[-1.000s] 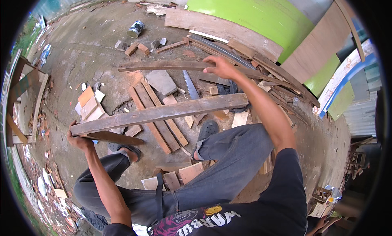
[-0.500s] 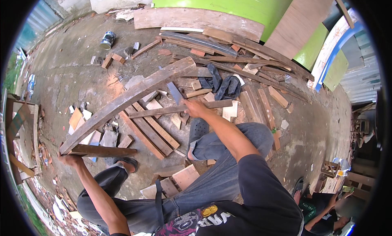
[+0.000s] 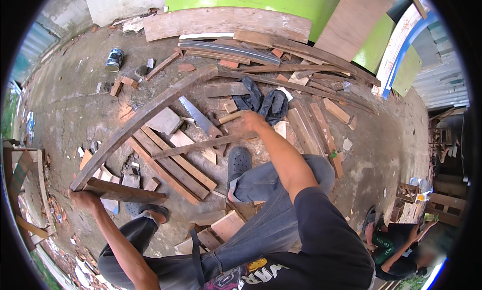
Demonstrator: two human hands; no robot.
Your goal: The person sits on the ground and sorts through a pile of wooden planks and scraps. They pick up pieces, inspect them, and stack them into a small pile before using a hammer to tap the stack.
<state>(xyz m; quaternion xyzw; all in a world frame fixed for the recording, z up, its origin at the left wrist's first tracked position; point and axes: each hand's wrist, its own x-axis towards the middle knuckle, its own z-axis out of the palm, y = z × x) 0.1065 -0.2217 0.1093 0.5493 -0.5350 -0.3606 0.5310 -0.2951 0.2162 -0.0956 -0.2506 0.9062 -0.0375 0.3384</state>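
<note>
Much hidden | left hand (image 3: 86, 199): grip holding long beam (image 3: 135, 118) | right hand (image 3: 253, 121): fingertips obscured, grip cannot tell

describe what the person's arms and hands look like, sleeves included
The left hand and right hand wear no gloves. The forearms are uncovered, with no watch visible. A short dark fabric sleeve shows on the right; the left sleeve cannot be made out.

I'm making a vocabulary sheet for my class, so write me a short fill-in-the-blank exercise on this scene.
1. The hand holding the long beam is the person's ____ one.
2. The toothed tool lying on the ground is a ____.
3. The large painted sheet at the top is bright ____.

Missing words: left; saw; green.
</note>
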